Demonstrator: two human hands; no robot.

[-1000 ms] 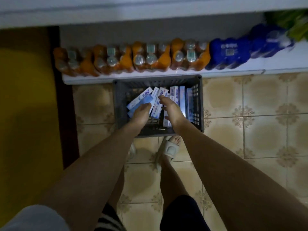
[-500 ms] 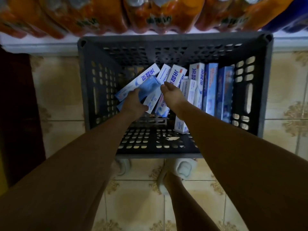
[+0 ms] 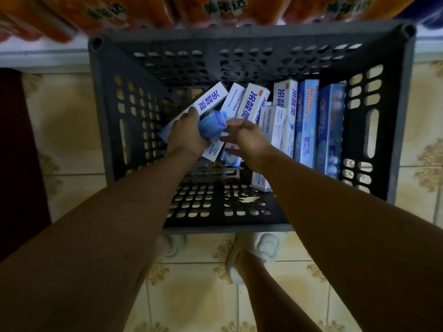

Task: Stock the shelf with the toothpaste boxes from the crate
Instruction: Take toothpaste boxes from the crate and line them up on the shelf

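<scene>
A dark grey perforated crate [image 3: 103, 111] stands on the tiled floor and holds several toothpaste boxes. White boxes with blue lettering [image 3: 251, 101] lean in its middle, and two darker blue boxes [image 3: 330, 125] stand along its right wall. My left hand [image 3: 185, 134] grips a light blue toothpaste box [image 3: 214, 123] and lifts its end up, with a white box [image 3: 211, 97] under its fingers. My right hand [image 3: 244, 137] hovers just right of that blue box with fingers loosely spread over the white boxes, holding nothing.
Shrink-wrapped packs of orange drink bottles [image 3: 143, 10] fill the low white shelf [image 3: 43, 56] right behind the crate. A dark red panel [image 3: 16, 152] rises at the left. My slippered feet [image 3: 263, 245] stand on the patterned floor tiles [image 3: 422, 164] just before the crate.
The camera has moved closer over the crate. My left hand has closed round the light blue box and tilted it upward; my right hand has shifted slightly toward me beside it.
</scene>
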